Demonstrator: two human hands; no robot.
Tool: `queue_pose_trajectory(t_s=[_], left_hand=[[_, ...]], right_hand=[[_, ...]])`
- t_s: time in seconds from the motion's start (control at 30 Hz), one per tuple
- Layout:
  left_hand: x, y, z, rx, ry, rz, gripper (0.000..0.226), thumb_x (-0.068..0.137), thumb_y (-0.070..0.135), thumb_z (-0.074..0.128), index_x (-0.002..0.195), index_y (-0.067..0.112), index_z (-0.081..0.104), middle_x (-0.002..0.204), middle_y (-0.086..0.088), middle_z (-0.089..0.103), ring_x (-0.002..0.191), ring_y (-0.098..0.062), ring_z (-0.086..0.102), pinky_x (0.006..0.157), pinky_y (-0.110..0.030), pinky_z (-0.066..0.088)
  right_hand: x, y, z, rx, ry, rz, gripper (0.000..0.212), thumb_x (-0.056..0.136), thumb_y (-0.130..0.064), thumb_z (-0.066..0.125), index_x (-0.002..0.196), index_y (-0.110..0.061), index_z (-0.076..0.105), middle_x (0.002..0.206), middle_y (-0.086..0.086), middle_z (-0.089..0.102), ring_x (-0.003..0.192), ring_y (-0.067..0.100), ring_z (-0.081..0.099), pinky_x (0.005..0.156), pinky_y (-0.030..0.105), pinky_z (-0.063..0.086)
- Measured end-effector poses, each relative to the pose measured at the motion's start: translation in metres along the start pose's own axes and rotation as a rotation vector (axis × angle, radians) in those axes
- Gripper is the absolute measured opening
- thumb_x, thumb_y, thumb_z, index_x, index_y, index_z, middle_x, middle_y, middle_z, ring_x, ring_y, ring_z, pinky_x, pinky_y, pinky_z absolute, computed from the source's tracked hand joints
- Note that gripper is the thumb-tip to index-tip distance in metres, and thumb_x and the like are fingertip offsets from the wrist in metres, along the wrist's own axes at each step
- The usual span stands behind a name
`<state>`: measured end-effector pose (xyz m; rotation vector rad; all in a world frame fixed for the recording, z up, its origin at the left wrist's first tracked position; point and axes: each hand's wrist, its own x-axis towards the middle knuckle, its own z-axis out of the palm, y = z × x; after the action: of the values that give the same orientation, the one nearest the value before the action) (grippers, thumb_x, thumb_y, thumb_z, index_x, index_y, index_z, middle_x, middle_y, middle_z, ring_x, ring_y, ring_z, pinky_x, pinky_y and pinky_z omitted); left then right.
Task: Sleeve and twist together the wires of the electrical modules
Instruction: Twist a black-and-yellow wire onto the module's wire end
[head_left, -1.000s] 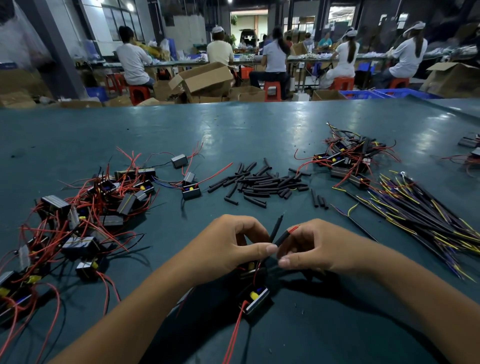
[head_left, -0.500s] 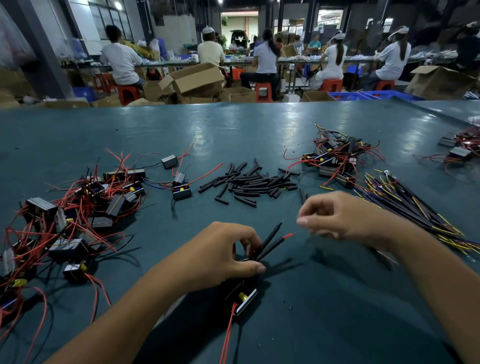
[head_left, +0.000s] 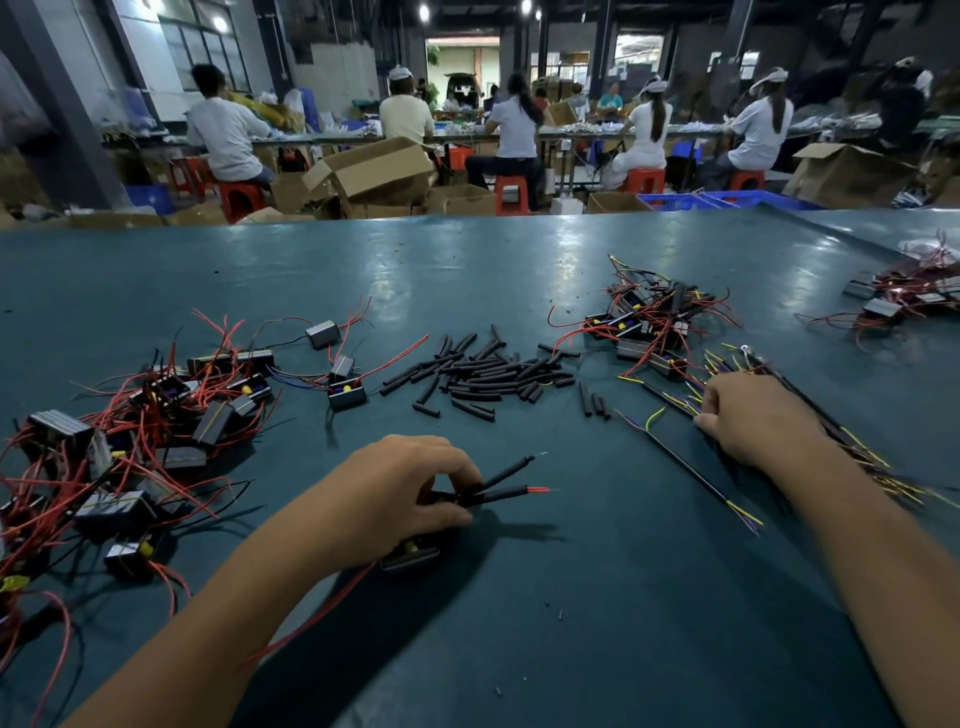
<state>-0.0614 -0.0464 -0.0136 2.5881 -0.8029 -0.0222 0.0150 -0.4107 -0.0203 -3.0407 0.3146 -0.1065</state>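
- Left hand (head_left: 410, 493) sits low at the near middle of the table (head_left: 519, 270), fingers curled, pinching two sleeved wires (head_left: 511, 480) where they meet.
- Those wires fan out to the right from the fingertips: the upper one black to its tip, the lower one showing a short red end past its black sleeve.
- Under the left palm, a small black module (head_left: 413, 557) with a yellow part lies on the table, mostly hidden by the hand; a red lead (head_left: 311, 618) trails from it toward the near edge.
- Right hand (head_left: 753, 415) is well apart, out on the right, fingers curled down into a bundle of long dark cables (head_left: 852, 447) with yellow and blue ends; it looks to be gripping them, though the fingertips are hidden.
- One such cable (head_left: 685, 462) lies on its own just left of that hand, running diagonally.
- Centre of the table: a loose heap of short black sleeves (head_left: 483, 374), a few strays (head_left: 592, 400) beside it.
- Far left: a big tangle of modules with red wires (head_left: 130, 426).
- Beyond the right hand: a smaller pile of modules (head_left: 649, 322); another (head_left: 904, 301) near the right edge.
- Background: people (head_left: 514, 130) seated on red stools at long benches, cardboard boxes (head_left: 374, 166) on the floor.
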Motion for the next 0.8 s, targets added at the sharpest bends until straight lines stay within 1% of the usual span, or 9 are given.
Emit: queue_pose_trajectory(t_s=[0.07, 0.2, 0.33, 0.43, 0.5, 0.57, 0.63, 0.7, 0.8], left_hand=[[-0.001, -0.002, -0.001, -0.035, 0.012, 0.004, 0.024, 0.085, 0.041, 0.076, 0.106, 0.032, 0.07, 0.1, 0.019, 0.064, 0.084, -0.007, 0.057, 0.079, -0.029, 0.05], [-0.003, -0.008, -0.006, -0.096, 0.108, 0.0, 0.035, 0.081, 0.054, 0.069, 0.106, 0.03, 0.071, 0.096, 0.024, 0.064, 0.082, -0.005, 0.057, 0.072, -0.012, 0.044], [-0.006, -0.014, -0.015, -0.201, 0.328, -0.022, 0.022, 0.083, 0.047, 0.065, 0.093, 0.028, 0.072, 0.079, 0.034, 0.061, 0.065, 0.002, 0.054, 0.061, -0.005, 0.039], [-0.005, -0.023, -0.023, -0.318, 0.457, -0.089, 0.019, 0.084, 0.045, 0.064, 0.084, 0.029, 0.073, 0.067, 0.007, 0.063, 0.054, -0.005, 0.046, 0.054, -0.016, 0.036], [-0.005, -0.025, -0.025, -0.393, 0.517, -0.111, 0.021, 0.086, 0.042, 0.064, 0.08, 0.024, 0.072, 0.069, -0.005, 0.064, 0.057, -0.013, 0.045, 0.056, -0.022, 0.037], [-0.004, -0.022, -0.023, -0.428, 0.527, -0.122, 0.019, 0.091, 0.034, 0.065, 0.078, 0.022, 0.072, 0.07, -0.007, 0.065, 0.058, -0.008, 0.045, 0.055, -0.019, 0.036], [-0.002, -0.017, -0.018, -0.438, 0.498, -0.13, 0.017, 0.093, 0.026, 0.067, 0.077, 0.021, 0.072, 0.072, -0.008, 0.066, 0.058, -0.008, 0.045, 0.055, -0.021, 0.037], [0.0, -0.015, -0.013, -0.481, 0.47, -0.138, 0.016, 0.094, 0.023, 0.067, 0.078, 0.021, 0.072, 0.074, -0.009, 0.067, 0.059, -0.01, 0.046, 0.056, -0.024, 0.038], [0.002, -0.008, -0.009, -0.693, 0.418, -0.139, 0.01, 0.094, 0.022, 0.068, 0.085, 0.02, 0.073, 0.076, -0.003, 0.071, 0.057, -0.006, 0.047, 0.053, -0.015, 0.039]], right_hand=[[0.0, -0.003, 0.002, -0.036, 0.005, 0.02, 0.012, 0.094, -0.022, 0.06, 0.084, -0.016, 0.058, 0.095, 0.009, 0.063, 0.092, 0.031, 0.059, 0.081, 0.037, 0.052], [0.0, -0.004, 0.004, -0.087, -0.02, 0.01, 0.038, 0.096, -0.017, 0.052, 0.062, -0.017, 0.035, 0.071, 0.008, 0.045, 0.076, 0.03, 0.049, 0.069, 0.033, 0.044], [-0.003, -0.009, -0.002, 0.009, 0.027, -0.014, 0.026, 0.1, -0.021, 0.051, 0.081, -0.005, 0.056, 0.091, 0.018, 0.064, 0.086, 0.034, 0.058, 0.073, 0.034, 0.047], [-0.009, -0.019, -0.009, 0.238, 0.079, -0.069, 0.018, 0.1, -0.02, 0.053, 0.096, -0.006, 0.063, 0.095, 0.013, 0.07, 0.087, 0.028, 0.062, 0.069, 0.033, 0.043], [-0.016, -0.029, -0.014, 0.589, 0.096, -0.097, 0.01, 0.1, -0.017, 0.055, 0.096, -0.013, 0.064, 0.085, 0.003, 0.07, 0.075, 0.017, 0.059, 0.062, 0.029, 0.04], [-0.025, -0.04, -0.017, 1.031, -0.049, -0.099, 0.013, 0.101, -0.012, 0.054, 0.103, -0.01, 0.067, 0.078, -0.001, 0.066, 0.067, 0.013, 0.053, 0.058, 0.024, 0.042], [-0.036, -0.051, -0.02, 1.308, -0.278, -0.144, 0.019, 0.101, -0.009, 0.05, 0.106, -0.003, 0.067, 0.075, 0.0, 0.059, 0.062, 0.009, 0.048, 0.052, 0.017, 0.04], [-0.046, -0.059, -0.021, 1.441, -0.479, -0.238, 0.018, 0.097, -0.009, 0.051, 0.103, -0.001, 0.066, 0.075, 0.003, 0.058, 0.06, 0.009, 0.049, 0.049, 0.016, 0.041], [-0.06, -0.071, -0.02, 1.527, -0.76, -0.374, 0.017, 0.092, -0.013, 0.055, 0.101, -0.003, 0.064, 0.077, 0.006, 0.061, 0.06, 0.013, 0.056, 0.053, 0.019, 0.049]])
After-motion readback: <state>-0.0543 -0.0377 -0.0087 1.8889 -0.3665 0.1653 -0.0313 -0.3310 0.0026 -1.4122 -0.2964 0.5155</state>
